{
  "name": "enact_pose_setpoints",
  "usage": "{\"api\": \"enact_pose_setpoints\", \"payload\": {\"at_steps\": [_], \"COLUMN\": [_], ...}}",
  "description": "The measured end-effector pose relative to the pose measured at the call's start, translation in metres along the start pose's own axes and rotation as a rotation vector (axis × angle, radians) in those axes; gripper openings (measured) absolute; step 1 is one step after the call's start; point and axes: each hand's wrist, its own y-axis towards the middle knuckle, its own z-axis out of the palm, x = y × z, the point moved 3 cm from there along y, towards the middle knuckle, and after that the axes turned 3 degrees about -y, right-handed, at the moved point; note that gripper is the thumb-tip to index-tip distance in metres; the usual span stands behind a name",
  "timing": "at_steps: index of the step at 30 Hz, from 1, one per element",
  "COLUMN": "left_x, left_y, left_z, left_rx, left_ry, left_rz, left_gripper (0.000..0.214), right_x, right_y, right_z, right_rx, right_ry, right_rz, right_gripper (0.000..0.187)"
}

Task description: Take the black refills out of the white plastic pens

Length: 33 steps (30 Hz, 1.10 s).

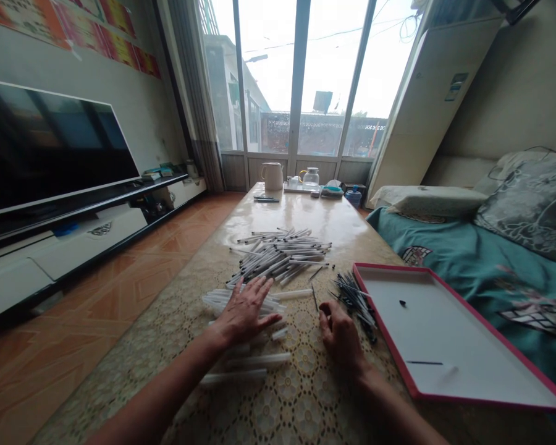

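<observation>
My left hand (246, 309) lies flat, fingers spread, on a heap of clear empty pen tubes (241, 364) on the long table (301, 402). My right hand (339, 334) rests on the table with its fingers curled, beside a bundle of thin dark pen refills (354, 296); what it holds, if anything, I cannot make out. Beyond my hands a bigger pile of assembled white pens (280, 253) lies across the middle of the table.
A shallow white tray with a red rim (384, 337) sits at the right, holding one refill and a small dark bit. A kettle (272, 176), glass pot and cups stand at the far end. A television is left, a bed right.
</observation>
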Motion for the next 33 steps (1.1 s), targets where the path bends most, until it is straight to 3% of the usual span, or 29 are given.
{"api": "enact_pose_setpoints", "payload": {"at_steps": [4, 11, 18, 22, 26, 30, 33], "left_x": [0.026, 0.077, 0.113, 0.118, 0.111, 0.101, 0.094], "left_y": [0.009, 0.047, 0.115, 0.153, 0.171, 0.171, 0.165], "left_z": [-0.005, -0.002, 0.011, 0.024, 0.040, 0.051, 0.052], "left_rx": [-0.065, -0.030, -0.003, 0.049, 0.130, 0.172, 0.180], "left_ry": [-0.059, -0.037, 0.010, 0.017, 0.008, 0.000, -0.007], "left_rz": [-0.092, -0.173, -0.263, -0.332, -0.368, -0.325, -0.258], "left_gripper": [0.060, 0.063, 0.063, 0.066, 0.070, 0.068, 0.065], "right_x": [-0.004, -0.001, 0.005, 0.004, 0.003, -0.001, -0.008], "right_y": [0.006, 0.032, 0.098, 0.150, 0.189, 0.194, 0.178], "right_z": [0.002, 0.000, 0.005, 0.028, 0.062, 0.086, 0.087], "right_rx": [0.070, 0.216, 0.154, 0.112, 0.155, 0.239, 0.281], "right_ry": [-0.030, -0.101, -0.199, -0.291, -0.361, -0.409, -0.440], "right_rz": [0.036, -0.010, -0.139, -0.213, -0.259, -0.296, -0.313], "right_gripper": [0.019, 0.014, 0.014, 0.038, 0.054, 0.052, 0.053]}}
